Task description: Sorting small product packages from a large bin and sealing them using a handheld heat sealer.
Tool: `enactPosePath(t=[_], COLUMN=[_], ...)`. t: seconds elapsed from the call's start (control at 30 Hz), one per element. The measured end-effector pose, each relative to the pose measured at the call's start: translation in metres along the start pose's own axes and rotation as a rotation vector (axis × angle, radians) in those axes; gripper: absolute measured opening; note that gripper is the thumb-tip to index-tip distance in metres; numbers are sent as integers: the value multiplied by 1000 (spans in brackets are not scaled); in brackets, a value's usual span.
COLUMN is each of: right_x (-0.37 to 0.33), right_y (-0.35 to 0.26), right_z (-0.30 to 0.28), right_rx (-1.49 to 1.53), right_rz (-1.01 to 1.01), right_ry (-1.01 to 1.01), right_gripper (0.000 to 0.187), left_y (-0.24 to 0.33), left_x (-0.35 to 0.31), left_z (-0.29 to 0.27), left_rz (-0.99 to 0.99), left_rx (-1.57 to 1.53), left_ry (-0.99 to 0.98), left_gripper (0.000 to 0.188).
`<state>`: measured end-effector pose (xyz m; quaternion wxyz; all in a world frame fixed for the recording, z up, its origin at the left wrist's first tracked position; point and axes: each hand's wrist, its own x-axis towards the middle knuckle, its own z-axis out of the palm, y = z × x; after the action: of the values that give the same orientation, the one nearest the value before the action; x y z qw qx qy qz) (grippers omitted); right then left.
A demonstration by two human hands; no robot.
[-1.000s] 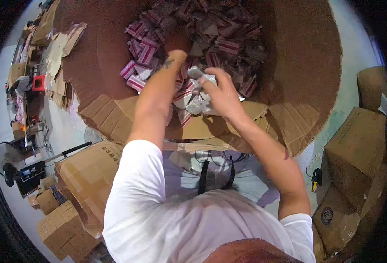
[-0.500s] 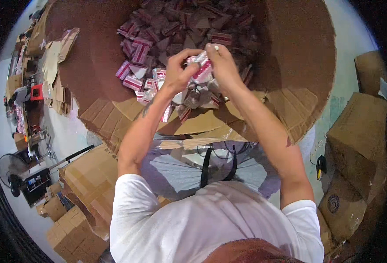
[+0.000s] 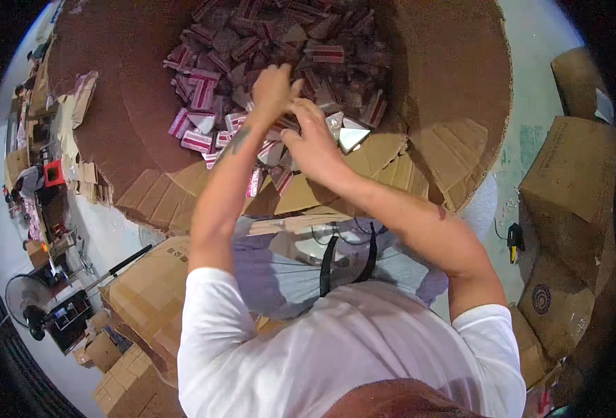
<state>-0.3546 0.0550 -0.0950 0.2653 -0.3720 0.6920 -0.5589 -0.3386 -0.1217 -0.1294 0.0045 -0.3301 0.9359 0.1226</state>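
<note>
Both my hands reach forward over a heap of small pink and maroon packets [image 3: 203, 94] in a big round brown cardboard container [image 3: 447, 76]. My left hand [image 3: 274, 85] is curled into a loose fist above the heap. My right hand [image 3: 316, 143] is just behind it, with its fingertips touching the left hand's. Whatever is between the fingers is hidden. A silvery triangular packet [image 3: 350, 134] lies right of my right hand. More pink packets [image 3: 266, 155] show under my wrists at the container's near edge.
Folded cardboard flaps [image 3: 426, 153] line the container's near rim. Brown cartons [image 3: 573, 174] stand at the right and others [image 3: 148, 292] at the lower left. A fan [image 3: 26, 306] and clutter stand far left. A small black and yellow tool [image 3: 515, 240] lies on the floor.
My hands, which held a bundle of packets in crumpled clear wrap near the rim, have moved forward together over the heap. The wrap is no longer visible.
</note>
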Motion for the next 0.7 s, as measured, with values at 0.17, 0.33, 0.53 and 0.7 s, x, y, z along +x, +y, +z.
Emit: enactPosePath(t=[0.17,0.33,0.53,0.7], right_x=[1,15,27,33], right_y=[-17,-26,-2,-5], right_z=[-14,-24,-23,-18], right_rx=[207,273,153,-24], right_rz=[208,347,340,179], right_ry=[1,29,255,145], right_gripper=[43,41,61,49], left_y=[49,32,0,35], left_x=[59,87,56,-55], left_z=[30,52,33,-47], left_rz=[-215,-388,-575,-424], left_rx=[27,-432,-1190,-1898], left_ry=[-498,-372,-116,47], left_gripper=[33,40,42,41])
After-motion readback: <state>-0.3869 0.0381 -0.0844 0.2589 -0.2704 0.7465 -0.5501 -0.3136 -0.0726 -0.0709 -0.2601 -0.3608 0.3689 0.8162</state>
